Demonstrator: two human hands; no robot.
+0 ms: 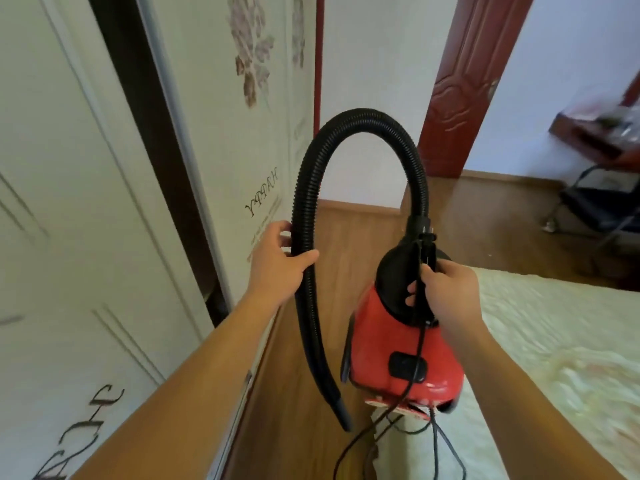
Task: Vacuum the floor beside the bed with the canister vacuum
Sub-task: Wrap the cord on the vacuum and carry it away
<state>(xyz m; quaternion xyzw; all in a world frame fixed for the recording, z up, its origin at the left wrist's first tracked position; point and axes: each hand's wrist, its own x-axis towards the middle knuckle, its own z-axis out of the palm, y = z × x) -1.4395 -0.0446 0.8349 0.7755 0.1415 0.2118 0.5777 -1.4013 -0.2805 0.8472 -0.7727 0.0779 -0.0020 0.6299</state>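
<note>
A red canister vacuum [403, 344] with a black top hangs in the air above the wooden floor [294, 410] beside the bed [554, 341]. My right hand [446, 292] grips its black carrying handle together with the black power cord [417, 341]. A black ribbed hose [360, 119] arches up from the vacuum's top and comes down on the left. My left hand [277, 258] holds the hose about halfway down. The hose's open black nozzle end [341, 410] dangles just above the floor.
White wardrobe doors [104, 202] with flower prints stand close on the left. A narrow strip of floor runs between wardrobe and bed. A red-brown door [460, 91] is open ahead. A dark wheeled cart [595, 202] stands at far right. Loose cord loops [398, 445] hang below the vacuum.
</note>
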